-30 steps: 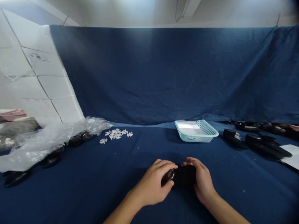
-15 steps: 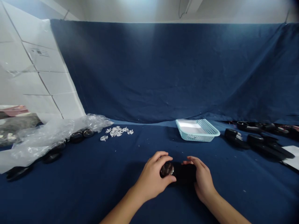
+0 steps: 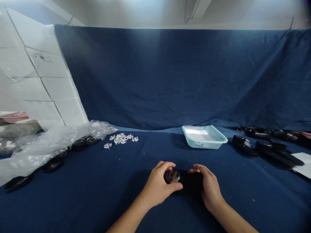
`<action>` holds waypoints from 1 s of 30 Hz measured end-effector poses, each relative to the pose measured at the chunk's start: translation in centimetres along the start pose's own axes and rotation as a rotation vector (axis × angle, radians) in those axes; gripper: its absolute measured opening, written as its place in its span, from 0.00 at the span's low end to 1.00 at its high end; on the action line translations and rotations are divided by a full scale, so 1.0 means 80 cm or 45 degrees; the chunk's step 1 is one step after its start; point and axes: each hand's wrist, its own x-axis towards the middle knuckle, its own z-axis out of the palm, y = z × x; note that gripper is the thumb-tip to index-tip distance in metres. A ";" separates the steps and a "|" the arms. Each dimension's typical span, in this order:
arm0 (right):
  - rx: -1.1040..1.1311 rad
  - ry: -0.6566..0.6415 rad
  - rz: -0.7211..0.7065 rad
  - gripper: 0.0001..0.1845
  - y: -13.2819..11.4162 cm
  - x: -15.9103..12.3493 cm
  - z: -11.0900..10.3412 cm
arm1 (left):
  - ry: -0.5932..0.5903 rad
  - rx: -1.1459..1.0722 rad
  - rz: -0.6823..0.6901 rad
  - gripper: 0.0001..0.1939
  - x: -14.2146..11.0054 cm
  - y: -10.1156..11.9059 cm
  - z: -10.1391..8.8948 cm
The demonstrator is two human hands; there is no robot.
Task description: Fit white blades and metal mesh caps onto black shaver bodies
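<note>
A small round piece [image 3: 173, 176], dark and glossy with a silvery rim, sits at the left end of a long black part [image 3: 191, 182]. My left hand [image 3: 159, 184] curls around the round piece, thumb at the near side and fingers at the far side. The long part's right end lies in my right hand [image 3: 211, 187], whose fingers bend over the far edge; its thumb is mostly hidden. Both are close above the dark blue cloth. Against this cloth, the black part's outline is hard to make out, and whether the two pieces are joined I cannot tell.
Small white plastic pieces [image 3: 121, 138] lie heaped at centre left. Behind my hands stands a light blue basket [image 3: 206, 144] with white inside. Black parts [image 3: 272, 153] lie on the right. Clear plastic wrap [image 3: 55, 139] and glossy black round pieces [image 3: 79, 144] are on the left.
The fingers of my left hand have drawn back slightly from the top of the round piece, so more of it shows. My right hand stays nearly still. The view has tilted slightly.
</note>
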 end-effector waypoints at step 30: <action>-0.009 -0.034 -0.006 0.16 0.004 0.004 -0.002 | 0.036 -0.097 -0.037 0.25 -0.002 -0.001 0.005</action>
